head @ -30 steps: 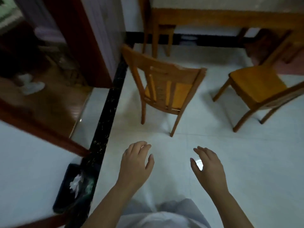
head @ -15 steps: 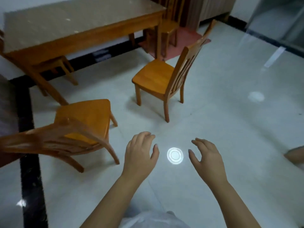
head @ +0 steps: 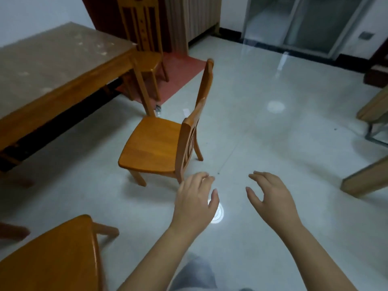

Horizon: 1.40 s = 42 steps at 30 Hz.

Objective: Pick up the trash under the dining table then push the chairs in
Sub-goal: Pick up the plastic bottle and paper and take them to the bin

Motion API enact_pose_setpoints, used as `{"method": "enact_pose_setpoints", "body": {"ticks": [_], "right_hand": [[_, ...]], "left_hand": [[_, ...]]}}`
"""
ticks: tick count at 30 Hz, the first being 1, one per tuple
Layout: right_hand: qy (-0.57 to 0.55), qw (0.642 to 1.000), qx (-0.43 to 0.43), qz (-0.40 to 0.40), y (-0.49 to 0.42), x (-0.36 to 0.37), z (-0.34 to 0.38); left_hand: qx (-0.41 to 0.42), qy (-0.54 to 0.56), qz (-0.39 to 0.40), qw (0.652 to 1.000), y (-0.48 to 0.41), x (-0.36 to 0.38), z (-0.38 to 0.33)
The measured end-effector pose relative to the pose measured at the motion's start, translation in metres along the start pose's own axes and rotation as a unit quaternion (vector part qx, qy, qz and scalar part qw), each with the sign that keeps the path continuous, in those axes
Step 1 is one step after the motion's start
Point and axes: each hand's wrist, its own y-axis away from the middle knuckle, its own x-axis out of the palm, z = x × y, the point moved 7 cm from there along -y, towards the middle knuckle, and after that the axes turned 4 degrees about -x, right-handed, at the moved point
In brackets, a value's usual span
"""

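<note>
- Left hand (head: 194,203) and right hand (head: 273,198): both empty, fingers spread and loosely curled, hovering low centre over the floor (head: 273,143).
- Versus 0.5 s ago: view has swung; pulled-out chair (head: 159,143) now sits just above the left hand, dining table (head: 52,66) upper left.
- No legible writing.
- Small trash (head: 157,109) lies by the table leg, blurred; second chair (head: 56,259) cut off lower left.

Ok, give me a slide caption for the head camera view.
Both empty hands, left hand and right hand, hover before a pulled-out chair beside the dining table.
</note>
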Motion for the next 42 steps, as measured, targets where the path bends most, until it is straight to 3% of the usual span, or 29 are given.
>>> {"method": "enact_pose_setpoints", "body": {"ticks": [10, 22, 32, 42], "right_hand": [[0.028, 0.992, 0.121, -0.007, -0.115, 0.01, -0.131], [0.033, 0.994, 0.105, -0.011, -0.325, -0.011, -0.322], [0.019, 0.996, 0.087, 0.015, -0.499, 0.049, -0.399], [0.028, 0.998, 0.007, 0.064, -0.751, 0.118, -0.414]], "left_hand": [[0.064, 0.053, 0.014, 0.996, -0.189, 0.088, -0.032], [-0.002, 0.03, 0.022, 0.999, -0.415, 0.191, -0.084], [-0.068, 0.032, 0.015, 0.997, -0.599, 0.268, -0.045], [-0.138, 0.047, -0.034, 0.989, -0.835, 0.285, 0.045]]}}
